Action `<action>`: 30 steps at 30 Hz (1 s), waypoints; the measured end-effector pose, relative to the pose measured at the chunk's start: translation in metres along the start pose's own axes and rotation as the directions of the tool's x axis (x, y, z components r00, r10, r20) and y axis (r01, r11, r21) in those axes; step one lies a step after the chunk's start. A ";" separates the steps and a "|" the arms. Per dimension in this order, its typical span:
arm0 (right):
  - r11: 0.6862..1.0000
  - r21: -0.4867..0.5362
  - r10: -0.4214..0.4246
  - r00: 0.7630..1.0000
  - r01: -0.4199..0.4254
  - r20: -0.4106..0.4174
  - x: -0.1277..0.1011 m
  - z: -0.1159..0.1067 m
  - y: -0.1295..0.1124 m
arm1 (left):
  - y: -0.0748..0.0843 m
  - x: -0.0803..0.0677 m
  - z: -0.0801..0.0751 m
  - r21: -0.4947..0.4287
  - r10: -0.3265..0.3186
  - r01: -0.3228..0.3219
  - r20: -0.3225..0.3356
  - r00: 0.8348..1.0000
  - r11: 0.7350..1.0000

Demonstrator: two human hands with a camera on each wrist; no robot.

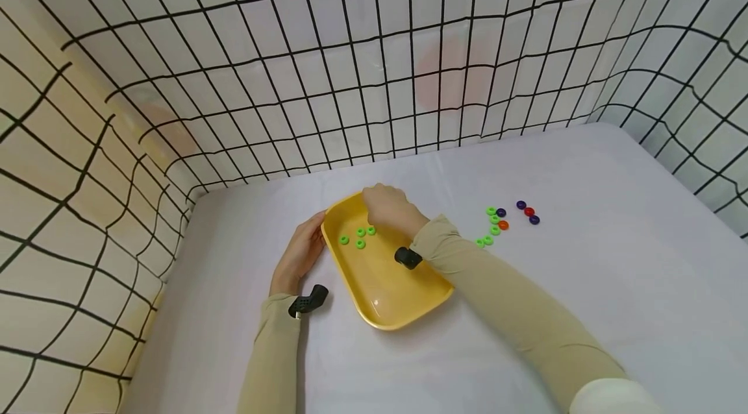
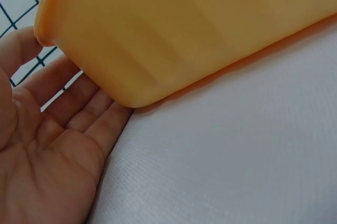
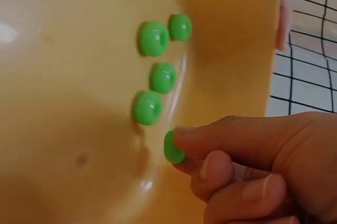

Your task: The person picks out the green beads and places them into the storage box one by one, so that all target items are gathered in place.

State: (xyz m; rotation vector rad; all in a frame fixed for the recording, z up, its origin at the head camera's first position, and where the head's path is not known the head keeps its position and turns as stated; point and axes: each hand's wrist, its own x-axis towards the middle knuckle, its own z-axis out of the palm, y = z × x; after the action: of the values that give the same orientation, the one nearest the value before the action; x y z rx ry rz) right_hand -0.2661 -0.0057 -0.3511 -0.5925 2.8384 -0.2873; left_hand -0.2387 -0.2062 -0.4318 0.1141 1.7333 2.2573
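Observation:
A yellow tray [image 1: 386, 297] lies on the white-covered table with several green beads [image 1: 360, 244] inside near its far end. My right hand [image 1: 394, 209] reaches into that end. In the right wrist view, the right hand [image 3: 253, 166] pinches one green bead [image 3: 172, 147] between thumb and finger, close beside the other green beads [image 3: 154, 38]. My left hand [image 1: 300, 252] is at the tray's far left corner. Its fingers [image 2: 97, 110] lie fairly straight against the outer wall, and its thumb reaches the rim.
To the right of the tray lie more green beads [image 1: 495, 219], an orange bead [image 1: 504, 225], a red bead [image 1: 529, 211] and purple beads [image 1: 534, 220]. Black wire grid panels [image 1: 350, 63] stand around the table's back and sides.

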 end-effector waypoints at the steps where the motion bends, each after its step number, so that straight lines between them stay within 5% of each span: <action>1: 1.000 -0.015 0.001 1.000 -0.001 0.006 0.001 0.002 0.000 | -0.001 0.000 0.000 0.006 0.003 -0.003 0.003 1.000 1.000; 21: 0.999 0.031 0.027 1.000 -0.027 -0.014 0.005 0.012 0.000 | 0.002 0.002 0.002 0.015 -0.013 0.013 -0.010 1.000 1.000; 26: 0.982 0.190 0.015 0.998 -0.002 -0.069 -0.004 -0.011 0.007 | 0.002 0.001 0.001 0.012 -0.011 0.011 -0.001 1.000 1.000; 30: 0.916 0.400 0.055 0.990 0.001 -0.128 -0.020 -0.036 0.026 | 0.000 -0.001 -0.001 0.009 -0.007 0.007 0.005 1.000 1.000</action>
State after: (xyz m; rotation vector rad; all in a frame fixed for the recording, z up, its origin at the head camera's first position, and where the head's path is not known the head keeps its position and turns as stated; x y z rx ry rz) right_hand -0.2668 0.0311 -0.3189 -0.4587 2.7866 -0.9098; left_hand -0.2381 -0.2071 -0.4324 0.1151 1.7391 2.2421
